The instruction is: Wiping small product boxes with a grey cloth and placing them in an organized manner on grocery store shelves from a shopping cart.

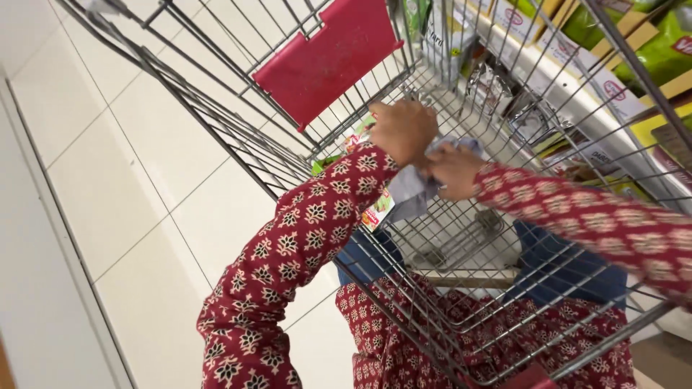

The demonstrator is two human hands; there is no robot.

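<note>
Overhead, the scene ran from biggest to smallest as follows.
Floor: pale tiles filled the frame from 7 to 11 o'clock.
Trolley: a wire shopping cart spanned the centre, tilted in view, its red fold-down seat flap at 12 o'clock, raised so the basket stayed free.
Shelf: packaged goods stood at 1 to 2 o'clock, just beside the cart.
Left hand: at centre, reaching over the cart rim, fingers curled down; whether it gripped anything I could not tell.
Right hand: at 3 o'clock of the left, touching it, closed on a grey cloth, seemingly bunching it.
Packet: a green-and-white packet lay inside the basket under the left forearm.
</note>
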